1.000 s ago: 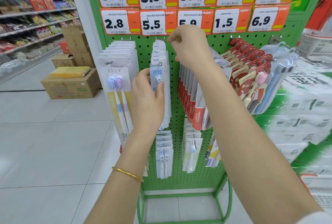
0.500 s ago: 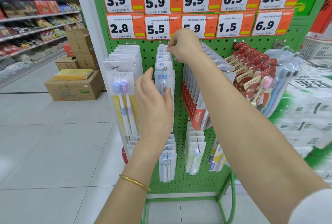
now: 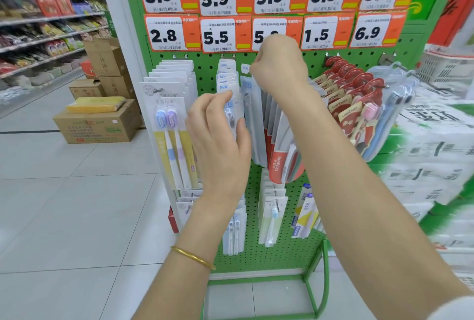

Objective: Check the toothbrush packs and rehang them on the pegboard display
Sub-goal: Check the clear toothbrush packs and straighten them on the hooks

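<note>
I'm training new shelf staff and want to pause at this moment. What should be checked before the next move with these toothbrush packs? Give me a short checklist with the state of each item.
1. Right hand grips the held pack by its top: ok, fingers curled on it.
2. Held pack's hole on a hook: cannot tell, the hand hides it.
3. Left hand steadies the front pack of the row to the left: ok, thumb and fingers hold it.
4. Held pack hangs about upright: ok.
5. Held pack undamaged: cannot tell, too blurred.
</note>
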Available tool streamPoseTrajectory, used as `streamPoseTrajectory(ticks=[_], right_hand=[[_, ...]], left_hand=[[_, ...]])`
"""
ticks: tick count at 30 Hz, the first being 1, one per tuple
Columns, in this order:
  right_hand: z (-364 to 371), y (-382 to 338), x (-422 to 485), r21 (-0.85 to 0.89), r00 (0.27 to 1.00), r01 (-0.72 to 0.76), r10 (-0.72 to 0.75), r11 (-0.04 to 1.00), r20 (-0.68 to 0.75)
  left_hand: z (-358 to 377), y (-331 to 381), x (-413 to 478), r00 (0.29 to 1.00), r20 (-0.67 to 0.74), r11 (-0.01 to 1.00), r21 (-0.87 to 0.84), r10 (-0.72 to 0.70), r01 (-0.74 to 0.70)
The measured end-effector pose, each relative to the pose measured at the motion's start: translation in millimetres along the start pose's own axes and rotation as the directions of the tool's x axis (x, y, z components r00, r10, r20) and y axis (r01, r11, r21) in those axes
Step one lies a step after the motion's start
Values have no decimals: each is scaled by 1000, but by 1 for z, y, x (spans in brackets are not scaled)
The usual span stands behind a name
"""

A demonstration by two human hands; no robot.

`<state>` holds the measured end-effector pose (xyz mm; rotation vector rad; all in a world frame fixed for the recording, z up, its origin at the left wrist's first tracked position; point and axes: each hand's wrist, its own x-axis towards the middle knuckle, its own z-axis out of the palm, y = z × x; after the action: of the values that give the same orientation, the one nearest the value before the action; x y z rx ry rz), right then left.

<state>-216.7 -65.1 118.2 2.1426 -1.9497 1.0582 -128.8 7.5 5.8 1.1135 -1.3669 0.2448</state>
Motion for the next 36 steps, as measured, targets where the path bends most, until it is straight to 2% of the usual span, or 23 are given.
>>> streamPoseTrajectory(ticks=[8, 11, 14, 16, 18, 21, 25, 29, 32, 36], right_hand=[[-21, 20, -50, 126, 993, 66, -53, 990, -103], [-29, 38, -74, 169, 997, 56, -46, 984, -61], [-35, 60, -100, 304, 999, 32, -42, 952, 27], [-36, 76, -116, 415, 994, -33, -13, 909, 108], [-32, 90, -130, 477, 984, -105, 23, 873, 176], [-24, 108, -149, 546, 974, -194, 94, 815, 206], [-4, 135, -182, 607, 954, -299, 230, 736, 190], [27, 160, -230, 621, 887, -456, 275, 637, 370], [42, 165, -258, 655, 869, -488, 248, 576, 429], [51, 166, -264, 677, 912, -408, 230, 613, 341]], left_hand=[[-3, 9, -8, 997, 71, 982, -188, -6, 19], [-4, 17, -19, 990, 136, 964, -257, -32, 67], [-3, 20, -31, 963, 268, 964, -244, -39, 107], [-1, 21, -38, 894, 438, 926, -289, -98, 243], [2, 23, -48, 765, 633, 835, -351, -122, 423], [10, 28, -66, 648, 752, 769, -343, -119, 539], [21, 36, -88, 596, 764, 683, -298, -248, 667], [32, 42, -97, 567, 717, 572, -285, -405, 769], [41, 43, -103, 575, 677, 572, -270, -458, 774], [44, 45, -116, 612, 667, 635, -261, -426, 727]])
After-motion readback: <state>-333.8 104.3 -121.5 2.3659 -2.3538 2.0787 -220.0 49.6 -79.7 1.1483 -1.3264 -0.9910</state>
